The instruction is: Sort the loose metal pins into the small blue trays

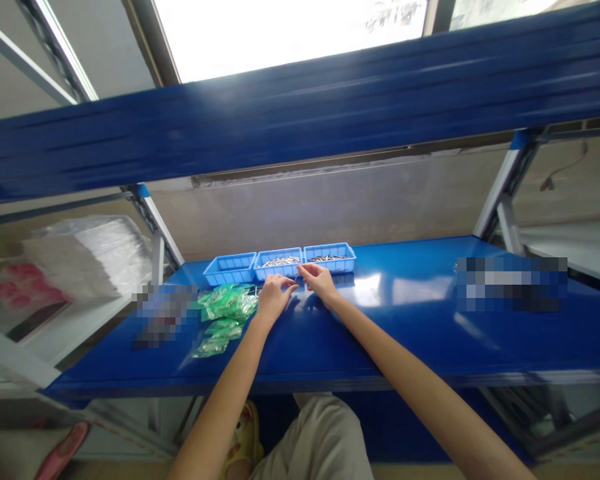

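Note:
My left hand (275, 297) and my right hand (319, 280) are close together above the blue table, just in front of the bins. The fingers of both are pinched, and what is between them is too small to make out. Behind my hands, the middle blue bin (261, 273) holds many small silvery pieces (281, 262). Dark, thin metal pieces (329, 258) lie in the right blue bin (347, 266). To the left, another blue bin (230, 276) shows a bare ribbed inside. Green plastic packets (227, 303) lie in a pile beside my left hand.
The blue table (405, 333) stands against a wall below a blue shelf beam (300, 113). Blurred-out items lie at its left (164, 315) and right (513, 285). A plastic-wrapped white bundle (105, 257) sits on a side shelf at the left.

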{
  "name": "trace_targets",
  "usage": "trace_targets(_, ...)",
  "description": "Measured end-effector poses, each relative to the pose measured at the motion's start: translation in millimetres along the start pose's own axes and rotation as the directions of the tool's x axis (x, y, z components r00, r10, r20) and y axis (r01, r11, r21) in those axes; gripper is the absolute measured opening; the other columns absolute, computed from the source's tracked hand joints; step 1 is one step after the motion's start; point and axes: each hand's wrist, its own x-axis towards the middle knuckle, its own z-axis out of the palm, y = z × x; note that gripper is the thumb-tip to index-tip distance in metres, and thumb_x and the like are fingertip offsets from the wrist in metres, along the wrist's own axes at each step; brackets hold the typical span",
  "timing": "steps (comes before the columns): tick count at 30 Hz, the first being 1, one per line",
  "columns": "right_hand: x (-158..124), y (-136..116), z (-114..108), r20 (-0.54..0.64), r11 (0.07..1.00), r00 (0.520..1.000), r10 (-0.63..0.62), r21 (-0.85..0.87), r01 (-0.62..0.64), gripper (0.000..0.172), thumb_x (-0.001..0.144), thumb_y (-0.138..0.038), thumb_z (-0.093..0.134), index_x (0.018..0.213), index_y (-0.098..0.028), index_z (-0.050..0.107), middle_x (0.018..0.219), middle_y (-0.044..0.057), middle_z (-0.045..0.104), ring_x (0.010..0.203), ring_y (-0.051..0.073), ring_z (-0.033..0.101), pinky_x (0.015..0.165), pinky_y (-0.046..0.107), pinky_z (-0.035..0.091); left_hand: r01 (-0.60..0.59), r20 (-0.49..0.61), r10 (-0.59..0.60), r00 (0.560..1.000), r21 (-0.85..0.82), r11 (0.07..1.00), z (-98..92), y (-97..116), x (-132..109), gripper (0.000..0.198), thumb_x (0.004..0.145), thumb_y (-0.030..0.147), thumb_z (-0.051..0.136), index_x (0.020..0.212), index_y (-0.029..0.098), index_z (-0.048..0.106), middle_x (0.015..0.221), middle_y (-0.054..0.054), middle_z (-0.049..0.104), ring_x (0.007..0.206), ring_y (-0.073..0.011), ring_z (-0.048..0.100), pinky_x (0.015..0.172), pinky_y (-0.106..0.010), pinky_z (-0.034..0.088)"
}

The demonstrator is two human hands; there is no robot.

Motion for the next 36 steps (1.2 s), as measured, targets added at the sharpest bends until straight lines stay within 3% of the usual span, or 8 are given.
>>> trace_targets(3, 1.6, -0.6, -4.3, -0.022, 1.0, 0.999, 0.026, 0.015, -0.026, 0.028, 0.071, -0.038, 0.058, 0.085, -0.015, 0.064, 0.077, 0.007, 0.065, 0.068, 0.015, 0.059, 0.041, 0.018, 0.043, -0.024, -0.081, 0.049, 0.996, 0.287, 0.958, -9.7, -0.1, -1.6, 0.018, 0.075, 0.034, 0.056, 0.084, 0.021, 0.065, 0.088, -0.007, 0.063, 0.095, -0.025, 0.049, 0.083, -0.037, 0.036)
trace_targets(7, 6.5, 0.5, -9.1, -0.04, 0.996, 0.996, 0.081, -0.024, -0.082, 0.019, 0.069, -0.029, 0.06, 0.08, -0.015, 0.067, 0.076, 0.007, 0.067, 0.068, 0.017, 0.061, 0.043, 0.02, 0.047, 0.151, -0.184, -0.073, 0.98, 0.461, 0.874, -19.7, -2.0, -4.0, 0.022, 0.079, 0.027, 0.047, 0.091, 0.018, 0.064, 0.095, -0.012, 0.06, 0.099, -0.0298, 0.046, 0.085, -0.043, 0.033)
trace_targets(11, 10.9, -1.3, -6.7, 0.013, 0.996, 0.996, 0.09, 0.025, -0.09, 0.016, 0.068, -0.026, 0.061, 0.077, -0.013, 0.067, 0.072, 0.007, 0.067, 0.066, 0.016, 0.062, 0.044, 0.02, 0.049, 0.255, -0.175, -0.187, 0.967, 0.603, 0.756, -20.9, 0.3, -7.7, 0.025, 0.076, 0.021, 0.045, 0.088, 0.012, 0.065, 0.097, -0.015, 0.057, 0.103, -0.0314, 0.043, 0.089, -0.044, 0.03)
trace_targets(14, 12.1, -5.1, -2.5, 0.103, 0.98, 0.994, 0.046, 0.188, -0.065, 0.025, 0.07, -0.028, 0.061, 0.091, -0.016, 0.065, 0.087, 0.007, 0.068, 0.081, 0.017, 0.063, 0.052, 0.02, 0.052, 0.277, -0.168, -0.224, 0.96, 0.684, 0.675, -19.3, 3.8, -9.8, 0.026, 0.074, 0.022, 0.046, 0.085, 0.009, 0.066, 0.101, -0.017, 0.056, 0.109, -0.0317, 0.04, 0.093, -0.043, 0.026)
trace_targets(17, 11.6, -7.3, -0.2, 0.153, 0.97, 0.988, 0.032, 0.233, -0.068, 0.031, 0.071, -0.029, 0.061, 0.1, -0.019, 0.063, 0.1, 0.007, 0.065, 0.087, 0.017, 0.062, 0.054, 0.02, 0.053, 0.293, -0.155, -0.265, 0.952, 0.716, 0.634, -18.6, 4.9, -10.7, 0.03, 0.075, 0.026, 0.045, 0.085, 0.007, 0.066, 0.103, -0.019, 0.055, 0.11, -0.033, 0.039, 0.095, -0.044, 0.025)
trace_targets(25, 7.1, 0.8, 0.4, 0.14, 0.995, 0.988, 0.062, 0.065, -0.072, 0.025, 0.074, -0.024, 0.056, 0.098, -0.019, 0.064, 0.091, 0.005, 0.067, 0.069, 0.012, 0.063, 0.043, 0.015, 0.047, 0.244, -0.114, -0.225, 0.968, 0.651, 0.719, -18.1, 0.4, -9.6, 0.025, 0.076, 0.02, 0.044, 0.083, 0.012, 0.066, 0.097, -0.015, 0.056, 0.102, -0.0298, 0.044, 0.09, -0.042, 0.029)
trace_targets(36, 2.6, 11.6, 1.2, 0.088, 0.997, 0.996, 0.0, -0.082, 0.007, 0.023, 0.071, -0.019, 0.055, 0.09, -0.016, 0.066, 0.082, 0.005, 0.068, 0.05, 0.009, 0.058, 0.036, 0.015, 0.039, 0.141, -0.014, -0.169, 0.985, 0.618, 0.773, -10.2, -9.8, -7.7, 0.03, 0.078, 0.014, 0.037, 0.087, 0.011, 0.065, 0.091, -0.013, 0.063, 0.095, -0.0296, 0.05, 0.088, -0.043, 0.03)
